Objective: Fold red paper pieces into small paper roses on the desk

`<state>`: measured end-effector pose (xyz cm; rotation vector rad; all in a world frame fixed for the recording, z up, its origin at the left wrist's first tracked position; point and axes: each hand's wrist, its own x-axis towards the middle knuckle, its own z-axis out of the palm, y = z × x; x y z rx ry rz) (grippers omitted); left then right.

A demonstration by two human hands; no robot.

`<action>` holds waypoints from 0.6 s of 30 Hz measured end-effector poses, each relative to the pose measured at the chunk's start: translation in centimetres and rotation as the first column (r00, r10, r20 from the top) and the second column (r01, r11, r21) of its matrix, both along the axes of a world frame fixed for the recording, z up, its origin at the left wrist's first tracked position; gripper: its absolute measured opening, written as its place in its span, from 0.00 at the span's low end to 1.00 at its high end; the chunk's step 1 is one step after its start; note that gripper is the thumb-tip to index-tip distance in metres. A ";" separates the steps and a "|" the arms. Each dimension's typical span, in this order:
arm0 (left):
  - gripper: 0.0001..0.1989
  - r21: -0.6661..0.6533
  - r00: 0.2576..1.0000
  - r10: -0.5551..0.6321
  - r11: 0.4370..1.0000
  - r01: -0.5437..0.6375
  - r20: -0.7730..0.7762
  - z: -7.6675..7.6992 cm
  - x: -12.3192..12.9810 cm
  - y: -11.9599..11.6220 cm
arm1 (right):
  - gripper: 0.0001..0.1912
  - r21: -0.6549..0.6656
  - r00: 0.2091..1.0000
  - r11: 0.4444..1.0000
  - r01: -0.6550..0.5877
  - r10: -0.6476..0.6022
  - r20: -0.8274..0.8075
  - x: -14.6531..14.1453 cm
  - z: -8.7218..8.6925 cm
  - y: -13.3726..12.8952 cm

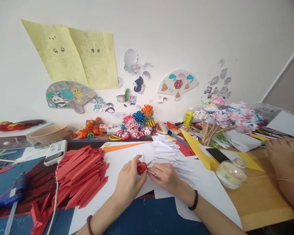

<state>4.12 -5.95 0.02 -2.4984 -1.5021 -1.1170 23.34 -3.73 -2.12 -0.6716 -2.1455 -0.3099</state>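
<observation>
A small red folded-paper flower (142, 168) is held between the thumb and fingers of my left hand (127, 178). My right hand (164, 175) is closed in a pinch against the flower's right side. A pale sliver shows at its fingertips, but I cannot make out what it is. Both hands are above a white paper sheet (93, 195). To their left lies a heap of folded red paper strips (83, 173). A pile of white paper strips (166, 150) lies just behind my right hand.
A blue glue gun (17, 192) and a white power bank (56, 152) with its cable are on the left. To the right are a phone (218, 155), a clear jar (231, 174) and another person's hands (283, 151). Bunched paper flowers (225, 114) stand by the wall.
</observation>
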 end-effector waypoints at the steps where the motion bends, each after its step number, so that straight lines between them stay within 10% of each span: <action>1: 0.22 -0.003 1.000 -0.003 1.000 0.003 0.000 0.0 0.0 0.0 | 0.11 0.001 1.000 1.000 -0.001 0.001 0.004 0.0 0.0 0.0; 12: 0.23 -0.049 0.999 -0.044 0.998 0.044 -0.001 -0.3 0.0 0.2 | 0.14 -0.088 0.998 0.996 -0.026 0.031 0.057 0.0 0.7 0.0; 18: 0.25 0.065 0.993 0.037 0.997 -0.030 -0.110 -0.3 -0.8 1.0 | 0.11 -0.332 0.970 0.941 -0.066 -0.018 -0.244 0.6 5.7 -1.8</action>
